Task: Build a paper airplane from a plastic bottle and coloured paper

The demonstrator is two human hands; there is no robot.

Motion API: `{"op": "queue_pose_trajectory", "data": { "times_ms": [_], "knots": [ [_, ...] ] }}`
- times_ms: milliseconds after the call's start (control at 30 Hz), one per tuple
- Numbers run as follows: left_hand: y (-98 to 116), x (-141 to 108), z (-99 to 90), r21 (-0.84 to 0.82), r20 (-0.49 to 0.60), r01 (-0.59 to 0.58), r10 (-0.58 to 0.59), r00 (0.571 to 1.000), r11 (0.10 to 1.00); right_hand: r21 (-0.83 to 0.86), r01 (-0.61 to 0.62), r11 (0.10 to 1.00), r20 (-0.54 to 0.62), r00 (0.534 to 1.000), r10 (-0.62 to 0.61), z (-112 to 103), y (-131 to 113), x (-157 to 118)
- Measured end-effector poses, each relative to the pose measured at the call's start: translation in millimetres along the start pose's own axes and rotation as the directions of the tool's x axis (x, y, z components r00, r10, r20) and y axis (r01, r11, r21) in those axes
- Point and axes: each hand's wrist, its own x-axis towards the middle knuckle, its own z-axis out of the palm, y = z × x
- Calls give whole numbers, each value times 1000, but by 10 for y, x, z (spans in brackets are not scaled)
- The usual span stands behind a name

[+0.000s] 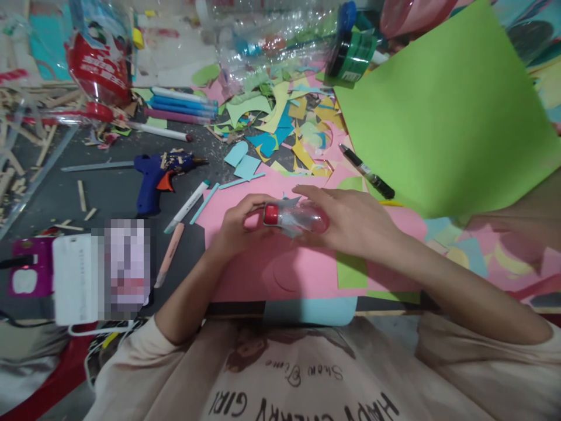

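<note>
A small clear plastic bottle (313,217) with a red cap lies on its side between my hands, above the pink paper (249,275). My right hand (346,219) curls round the bottle's base end, its fingers closed on it. At the red-capped end, my left hand (241,225) has its thumb and fingers curved about the cap, with the fingertips partly hidden. A thin greyish-blue paper piece (291,203) lies along the bottle's upper side, near the right fingers.
A blue glue gun (151,181), markers (187,204) and a phone (127,263) are on the left. Paper scraps (272,128) and large plastic bottles (280,41) lie farther back. A black pen (368,171) lies beside a big green sheet (447,111); another person's arm (521,213) is at right.
</note>
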Motion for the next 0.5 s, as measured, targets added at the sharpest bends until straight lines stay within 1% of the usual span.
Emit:
{"op": "queue_pose_trajectory", "data": {
  "times_ms": [233,367,500],
  "knots": [
    [-2,-2,1,7,-4,-14,14,1000,1000,13,34,999,-12,999,-33,-5,2,3],
    [-1,-2,-8,-3,-6,-44,44,999,999,28,42,999,-14,999,-42,-8,4,-5],
    [13,7,3,-23,3,-23,23,1000,999,45,28,999,-15,1000,-27,-2,12,-6]
  ]
}}
